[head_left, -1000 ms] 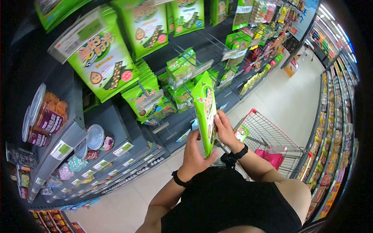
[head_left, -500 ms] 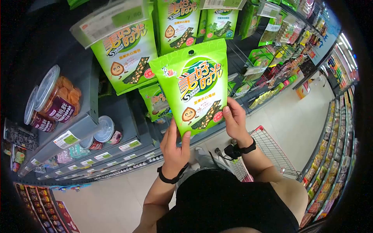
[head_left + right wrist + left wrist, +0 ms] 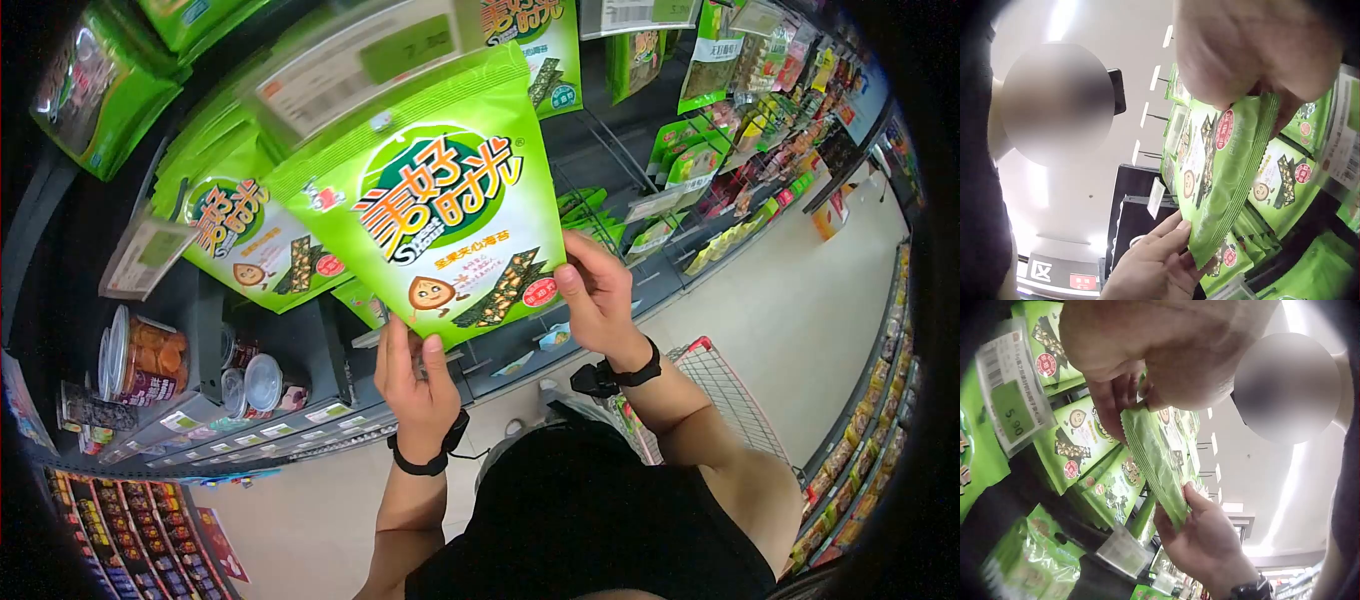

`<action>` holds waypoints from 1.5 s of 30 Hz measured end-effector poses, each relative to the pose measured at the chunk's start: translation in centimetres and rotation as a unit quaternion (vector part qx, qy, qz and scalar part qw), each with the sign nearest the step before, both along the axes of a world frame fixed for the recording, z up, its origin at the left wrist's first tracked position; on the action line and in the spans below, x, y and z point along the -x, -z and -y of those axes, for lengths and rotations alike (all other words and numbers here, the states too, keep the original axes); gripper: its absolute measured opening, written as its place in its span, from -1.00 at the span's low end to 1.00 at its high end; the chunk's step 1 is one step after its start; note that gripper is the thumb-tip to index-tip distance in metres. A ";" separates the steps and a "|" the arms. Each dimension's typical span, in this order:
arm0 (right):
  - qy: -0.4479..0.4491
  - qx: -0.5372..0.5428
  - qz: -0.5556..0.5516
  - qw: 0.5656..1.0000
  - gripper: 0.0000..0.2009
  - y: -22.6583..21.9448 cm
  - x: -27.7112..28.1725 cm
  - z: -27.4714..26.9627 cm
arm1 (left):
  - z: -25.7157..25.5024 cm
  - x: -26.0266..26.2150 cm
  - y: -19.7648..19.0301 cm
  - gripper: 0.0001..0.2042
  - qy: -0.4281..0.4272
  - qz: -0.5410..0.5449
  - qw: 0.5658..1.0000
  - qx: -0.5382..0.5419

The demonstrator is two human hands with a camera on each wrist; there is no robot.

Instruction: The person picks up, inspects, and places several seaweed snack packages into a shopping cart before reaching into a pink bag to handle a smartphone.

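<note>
In the head view a green snack packet (image 3: 450, 215) is held up, its printed front facing the camera. The left hand (image 3: 420, 385) pinches its lower left corner, thumb in front. At the lower right edge the right hand (image 3: 603, 305) grips it between thumb and fingers. A price tag (image 3: 365, 60) overlaps the packet's upper left edge. Seen from the left wrist, the packet (image 3: 1157, 465) is edge-on between both hands; from the right wrist, its crimped seam (image 3: 1241, 181) shows beside the left hand (image 3: 1147, 259).
Hanging green packets (image 3: 250, 230) fill the rack behind. Plastic tubs (image 3: 150, 355) stand on the shelf at left. A wire shopping cart (image 3: 725, 400) with a red rim is beside the person at right, and another stocked shelf (image 3: 860, 420) lines the far right.
The packet has turned from nearly edge-on to front-facing, then moved up and left towards the hanging packets. Both hands keep hold of it, and the head view has come closer to the rack.
</note>
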State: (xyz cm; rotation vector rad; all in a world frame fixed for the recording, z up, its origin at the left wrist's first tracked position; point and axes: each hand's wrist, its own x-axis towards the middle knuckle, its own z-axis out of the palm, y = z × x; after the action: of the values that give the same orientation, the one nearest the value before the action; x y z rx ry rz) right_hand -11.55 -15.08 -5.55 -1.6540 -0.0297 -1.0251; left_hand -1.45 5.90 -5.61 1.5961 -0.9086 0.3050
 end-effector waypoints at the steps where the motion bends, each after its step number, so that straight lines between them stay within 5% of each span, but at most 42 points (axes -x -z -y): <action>1: -0.005 -0.006 0.006 1.000 -0.64 -0.2 -0.1 0.3 | 0.3 -0.1 0.0 -0.54 -0.010 0.016 1.000 -0.004; 17: -0.077 -0.048 0.037 0.995 -0.69 -2.1 -3.2 3.9 | 3.3 1.2 -3.2 -0.56 -0.110 0.026 0.991 -0.068; 45: -0.056 0.004 0.108 0.993 -0.69 -1.3 -2.9 5.4 | 4.8 1.7 0.2 -0.51 -0.166 0.038 0.985 -0.038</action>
State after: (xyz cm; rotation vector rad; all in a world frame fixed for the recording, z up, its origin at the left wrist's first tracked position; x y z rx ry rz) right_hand -8.62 -20.49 -4.26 -1.5246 -0.2673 -1.1133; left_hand -3.11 1.08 -5.85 1.8175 -0.7163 0.5735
